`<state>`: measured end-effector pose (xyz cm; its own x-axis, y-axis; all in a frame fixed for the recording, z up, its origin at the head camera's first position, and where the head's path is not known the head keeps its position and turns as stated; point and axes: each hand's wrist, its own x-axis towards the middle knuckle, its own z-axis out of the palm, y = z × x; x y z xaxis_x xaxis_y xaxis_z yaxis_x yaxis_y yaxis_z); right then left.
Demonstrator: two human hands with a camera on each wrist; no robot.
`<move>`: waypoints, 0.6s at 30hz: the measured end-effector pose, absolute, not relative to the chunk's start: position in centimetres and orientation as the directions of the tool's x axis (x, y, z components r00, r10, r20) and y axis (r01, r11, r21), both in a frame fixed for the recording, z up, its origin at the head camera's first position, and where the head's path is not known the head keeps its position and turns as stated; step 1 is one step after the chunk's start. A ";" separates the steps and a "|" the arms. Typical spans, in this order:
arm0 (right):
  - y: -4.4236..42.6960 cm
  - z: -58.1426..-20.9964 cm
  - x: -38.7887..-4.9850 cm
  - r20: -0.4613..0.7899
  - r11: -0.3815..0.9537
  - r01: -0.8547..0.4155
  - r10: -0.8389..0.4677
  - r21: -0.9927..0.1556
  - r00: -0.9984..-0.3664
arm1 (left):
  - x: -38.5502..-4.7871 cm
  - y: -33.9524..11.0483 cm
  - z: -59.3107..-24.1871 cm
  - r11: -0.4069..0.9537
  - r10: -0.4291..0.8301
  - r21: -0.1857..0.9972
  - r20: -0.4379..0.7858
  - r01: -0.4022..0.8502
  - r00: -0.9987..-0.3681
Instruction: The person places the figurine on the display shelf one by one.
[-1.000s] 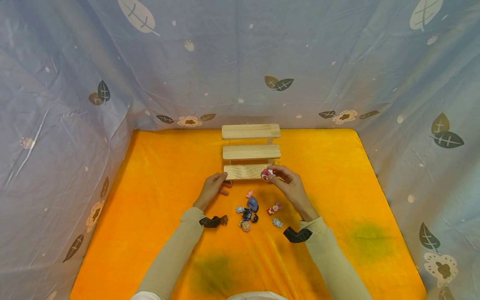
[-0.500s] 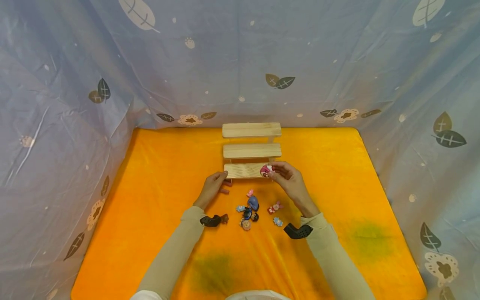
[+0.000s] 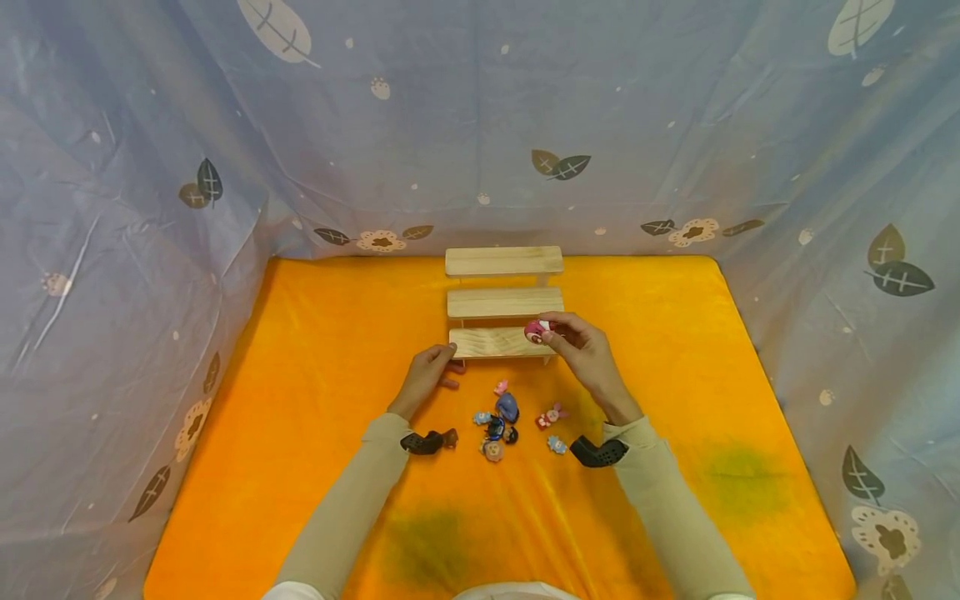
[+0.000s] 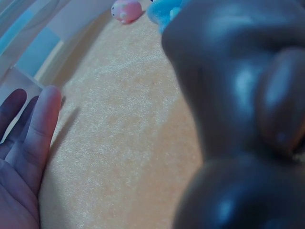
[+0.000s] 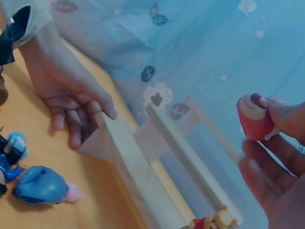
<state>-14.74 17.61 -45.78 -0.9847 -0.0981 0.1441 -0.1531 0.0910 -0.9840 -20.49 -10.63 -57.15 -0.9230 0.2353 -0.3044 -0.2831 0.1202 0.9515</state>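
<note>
My right hand pinches a pink bear figurine between thumb and fingertips, above the right end of the lowest step. In the right wrist view the figurine shows a cream muzzle and a dark nose. The three-tier wooden display stand stands towards the back. At the left end of its lowest step, my left hand grips the plank's corner, thumb on top; other fingers extend beside the stand. A yellow bear figurine in red shows near the step's right end, hidden in the head view.
Several figurines lie in front of the stand, among them a blue one, a red-and-pink rabbit and a small light-blue one. A brown figurine sits by my left wrist. Curtains surround the orange cloth.
My right hand has risen slightly away from me with the pink bear figurine, over the step's right end. The left hand stays at the stand's left corner.
</note>
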 end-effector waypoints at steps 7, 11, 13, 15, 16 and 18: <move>17.9 -44.4 -15.9 0.157 0.139 -0.167 -0.077 -0.976 -0.985 | -20.6 -10.6 -57.3 0.109 0.238 0.954 -0.299 -0.281 -0.924; 17.9 -43.9 -16.3 0.166 0.210 -0.176 -0.065 -0.962 -0.984 | -20.6 -10.7 -57.3 0.106 0.239 0.954 -0.298 -0.280 -0.924; 17.9 -43.7 -16.5 0.182 0.274 -0.189 -0.052 -0.943 -0.982 | -20.5 -10.7 -57.3 0.108 0.239 0.954 -0.297 -0.278 -0.925; 17.8 -43.7 -16.8 0.204 0.337 -0.204 -0.038 -0.919 -0.978 | -20.5 -10.7 -57.3 0.111 0.240 0.955 -0.295 -0.276 -0.925; 17.7 -43.7 -16.9 0.219 0.369 -0.215 -0.030 -0.904 -0.975 | -20.5 -10.6 -57.3 0.113 0.239 0.954 -0.296 -0.276 -0.925; 17.6 -43.7 -17.1 0.242 0.429 -0.226 -0.016 -0.875 -0.970 | -20.6 -10.6 -57.3 0.116 0.236 0.953 -0.299 -0.279 -0.925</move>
<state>-17.11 17.60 -43.70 -0.9701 -0.0164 0.2422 -0.2256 0.4288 -0.8747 -20.55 -10.65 -57.28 -0.9246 0.2362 -0.2989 -0.2787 0.1155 0.9534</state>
